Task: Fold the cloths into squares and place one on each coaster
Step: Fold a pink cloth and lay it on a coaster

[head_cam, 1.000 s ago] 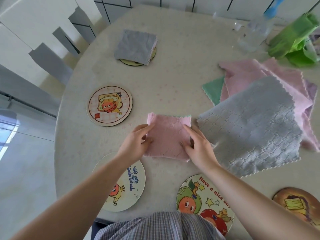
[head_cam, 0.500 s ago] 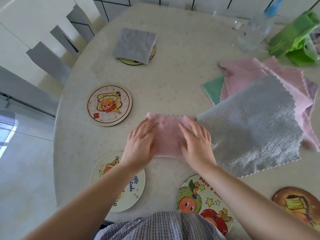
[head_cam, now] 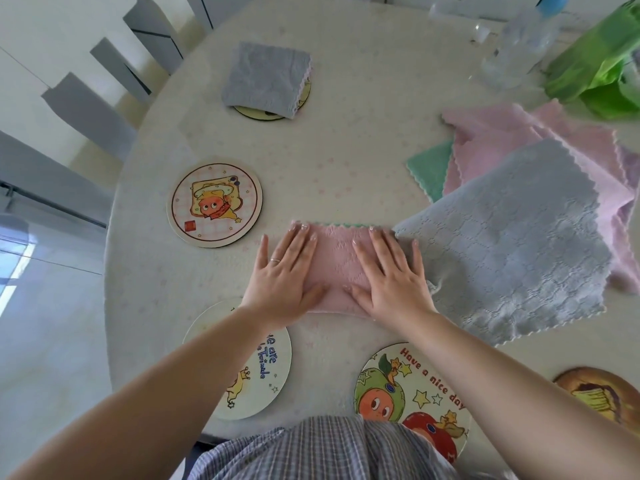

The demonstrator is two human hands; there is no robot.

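Note:
A folded pink cloth (head_cam: 337, 261) lies on the table in front of me. My left hand (head_cam: 285, 271) rests flat on its left half and my right hand (head_cam: 389, 275) flat on its right half, fingers spread. A folded grey cloth (head_cam: 266, 79) covers a coaster (head_cam: 258, 114) at the far side. Bare coasters lie around: a toast-character coaster (head_cam: 214, 204) to the left, a white one (head_cam: 259, 368) under my left forearm, a "Have a nice day" coaster (head_cam: 412, 393) near me, and a brown coaster (head_cam: 599, 393) at the right.
A pile of unfolded cloths sits to the right: grey cloth (head_cam: 512, 244) on top, pink cloths (head_cam: 502, 133) and a green cloth (head_cam: 433, 168) beneath. A clear bottle (head_cam: 516, 39) and a green bag (head_cam: 595, 71) stand at the far right. Chairs (head_cam: 90, 109) line the table's left edge.
Both hands went from pinching the pink cloth's near corners to lying flat on it and sliding forward across its surface. The view has dipped slightly.

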